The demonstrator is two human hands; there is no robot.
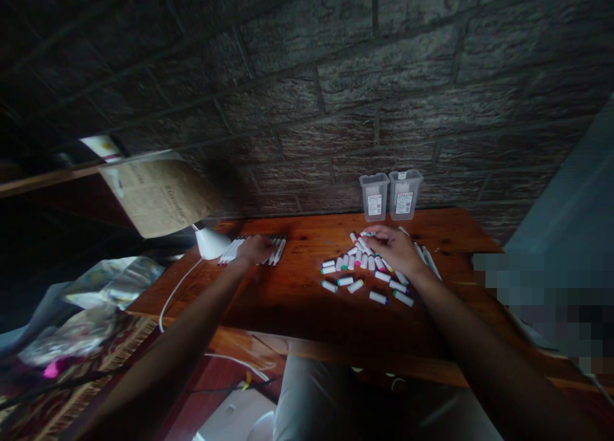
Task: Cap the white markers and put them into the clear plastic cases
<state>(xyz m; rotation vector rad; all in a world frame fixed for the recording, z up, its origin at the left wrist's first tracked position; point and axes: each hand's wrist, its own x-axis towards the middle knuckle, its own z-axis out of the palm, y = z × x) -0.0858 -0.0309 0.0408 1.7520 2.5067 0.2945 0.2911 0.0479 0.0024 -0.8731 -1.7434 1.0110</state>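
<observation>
My left hand (256,249) rests palm down on a row of white marker bodies (275,249) lined up at the far left of the wooden table (297,300). Its fingers lie over them; whether they grip any is hidden. My right hand (394,249) lies over a loose pile of short white marker caps or pens with coloured ends (357,262), fingers curled down into the pile. More long white pens (428,259) lie just right of that hand.
Two clear plastic containers (374,196) (405,193) with labels stand against the brick wall at the table's back. A white lamp head (212,242) and its cable sit at the left corner. A brown paper bag (160,196) hangs left. Clutter lies on the floor left.
</observation>
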